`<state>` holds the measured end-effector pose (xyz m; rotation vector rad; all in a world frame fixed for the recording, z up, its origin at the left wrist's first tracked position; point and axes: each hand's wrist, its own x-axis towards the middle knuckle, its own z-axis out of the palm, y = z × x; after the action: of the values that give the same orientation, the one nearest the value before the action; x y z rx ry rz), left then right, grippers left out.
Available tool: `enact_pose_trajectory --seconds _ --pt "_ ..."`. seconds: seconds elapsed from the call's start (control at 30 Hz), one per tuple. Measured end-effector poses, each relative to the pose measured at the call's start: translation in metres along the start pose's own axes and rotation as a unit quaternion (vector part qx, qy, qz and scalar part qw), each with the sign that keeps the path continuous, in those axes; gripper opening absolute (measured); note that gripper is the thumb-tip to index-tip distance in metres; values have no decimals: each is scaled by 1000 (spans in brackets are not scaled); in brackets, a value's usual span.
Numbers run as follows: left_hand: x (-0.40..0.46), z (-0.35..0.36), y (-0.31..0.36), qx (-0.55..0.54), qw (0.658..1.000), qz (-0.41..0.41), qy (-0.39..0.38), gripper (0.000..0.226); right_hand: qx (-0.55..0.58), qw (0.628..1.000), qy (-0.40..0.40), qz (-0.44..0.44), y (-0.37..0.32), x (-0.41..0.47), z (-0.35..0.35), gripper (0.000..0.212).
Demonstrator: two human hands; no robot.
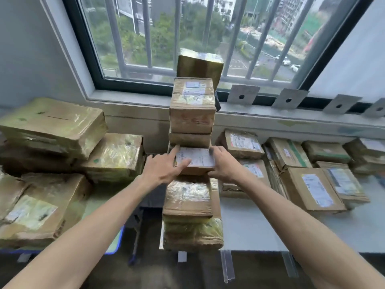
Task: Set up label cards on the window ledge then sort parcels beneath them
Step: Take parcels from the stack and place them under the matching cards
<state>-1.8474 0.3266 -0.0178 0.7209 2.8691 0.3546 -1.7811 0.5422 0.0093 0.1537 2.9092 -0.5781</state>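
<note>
A small brown parcel [196, 161] with a white shipping label lies in the middle row of stacked parcels running from the table edge toward the window ledge [260, 113]. My left hand [164, 168] holds its left side, forefinger stretched along the top edge and thumb on the label. My right hand [224, 163] grips its right side with curled fingers. Behind it a tall stack of taped parcels [192, 113] rises to the ledge. Several grey label cards [242, 94], each with a dark dot, lean along the ledge to the right.
Big taped parcels [52, 126] are piled on the left table. Flatter labelled parcels [312, 188] lie in rows on the white table [260, 228] at the right. More parcels [191, 205] lie under and in front of my hands. A barred window is behind.
</note>
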Motion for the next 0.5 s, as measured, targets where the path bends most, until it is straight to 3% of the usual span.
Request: enact_pose_trajectory --seconds 0.5 --pt "-5 -23 46 56 987 146 23 108 37 994 97 23 27 -80 -39 95"
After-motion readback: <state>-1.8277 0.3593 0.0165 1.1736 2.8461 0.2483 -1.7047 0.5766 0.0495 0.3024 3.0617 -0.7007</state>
